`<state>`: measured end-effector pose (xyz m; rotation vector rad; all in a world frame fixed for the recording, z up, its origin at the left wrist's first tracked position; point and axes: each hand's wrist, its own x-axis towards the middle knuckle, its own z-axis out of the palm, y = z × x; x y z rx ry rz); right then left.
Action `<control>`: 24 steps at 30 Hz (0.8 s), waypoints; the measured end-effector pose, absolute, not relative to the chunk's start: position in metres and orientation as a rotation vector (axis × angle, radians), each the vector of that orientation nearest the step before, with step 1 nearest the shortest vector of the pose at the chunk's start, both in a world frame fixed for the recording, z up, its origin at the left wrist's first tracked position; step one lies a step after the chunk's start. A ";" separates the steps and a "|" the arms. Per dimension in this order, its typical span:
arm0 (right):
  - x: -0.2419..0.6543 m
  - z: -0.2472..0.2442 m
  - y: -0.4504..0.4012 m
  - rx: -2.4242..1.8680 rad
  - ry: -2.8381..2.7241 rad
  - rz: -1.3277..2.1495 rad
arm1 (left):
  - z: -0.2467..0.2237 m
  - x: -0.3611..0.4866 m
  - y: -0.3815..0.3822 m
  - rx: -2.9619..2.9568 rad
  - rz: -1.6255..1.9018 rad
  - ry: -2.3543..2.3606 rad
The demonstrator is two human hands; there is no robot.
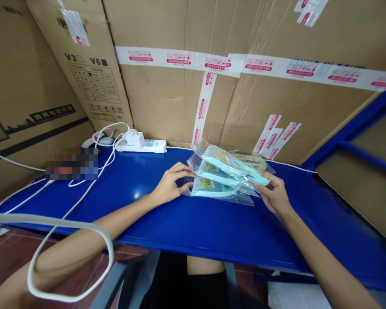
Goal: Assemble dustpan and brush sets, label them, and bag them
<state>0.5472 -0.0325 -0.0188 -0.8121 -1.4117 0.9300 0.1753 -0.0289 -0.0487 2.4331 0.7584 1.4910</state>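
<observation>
Several light-teal items in clear plastic bags (217, 174) lie overlapped in a pile on the blue table (180, 227), near its back edge. My left hand (175, 182) is at the left side of the pile, its fingers and thumb closed on the edge of a bag. On the other side, my right hand (272, 191) pinches the right ends of the upper teal items. Yellow-green labels show through the plastic. A flat greenish package (251, 161) lies behind the pile, partly covered by it.
A white power strip (154, 146) with a plugged-in adapter (135, 139) sits at the back left. White cables (80, 199) run across the left side, one looping over my left forearm. Cardboard (167, 98) stands behind the table. A blue metal frame (350, 124) rises at the right.
</observation>
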 end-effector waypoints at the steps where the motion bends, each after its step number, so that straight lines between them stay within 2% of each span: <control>1: 0.547 -0.018 -0.033 -0.813 -1.413 0.931 | -0.049 0.175 -0.030 2.427 1.471 0.789; 7: 0.544 -0.014 -0.037 -0.824 -1.436 0.904 | -0.049 0.176 -0.033 2.478 1.333 0.854; 16: 0.548 -0.019 -0.034 -0.822 -1.395 0.947 | -0.054 0.177 -0.029 2.474 1.567 0.789; 24: 0.548 -0.019 -0.035 -0.814 -1.419 0.942 | -0.051 0.178 -0.034 2.462 1.437 0.864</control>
